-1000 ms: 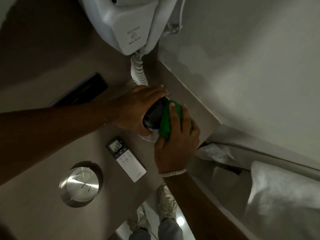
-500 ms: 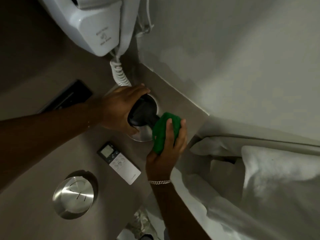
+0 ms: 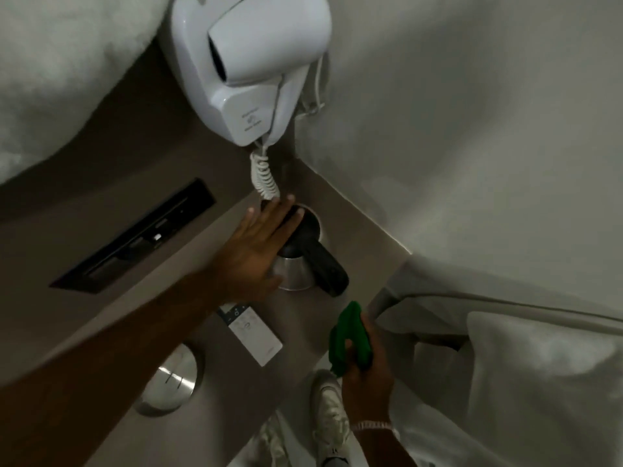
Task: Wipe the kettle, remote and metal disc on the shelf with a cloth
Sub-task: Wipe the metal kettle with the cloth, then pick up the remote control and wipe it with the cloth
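Note:
The steel kettle (image 3: pixel 296 273) with a black lid and handle stands in the shelf's far corner. My left hand (image 3: pixel 256 247) lies flat against its left side and lid, fingers spread, not gripping. My right hand (image 3: pixel 365 365) is off the kettle, below and to its right past the shelf edge, closed on the green cloth (image 3: pixel 349 337). The white remote (image 3: pixel 254 333) lies on the shelf just under my left wrist. The round metal disc (image 3: pixel 170 382) sits to the remote's lower left, partly hidden by my forearm.
A white wall hair dryer (image 3: pixel 249 69) with a coiled cord (image 3: pixel 263 176) hangs right above the kettle. A black socket panel (image 3: pixel 135 237) is set in the back wall. White bedding (image 3: pixel 522 365) lies to the right. My shoes (image 3: pixel 328 402) show below the shelf edge.
My right hand has pulled the cloth away from the kettle handle, down and toward me. My left hand has loosened from cupping the lid to lying open against it.

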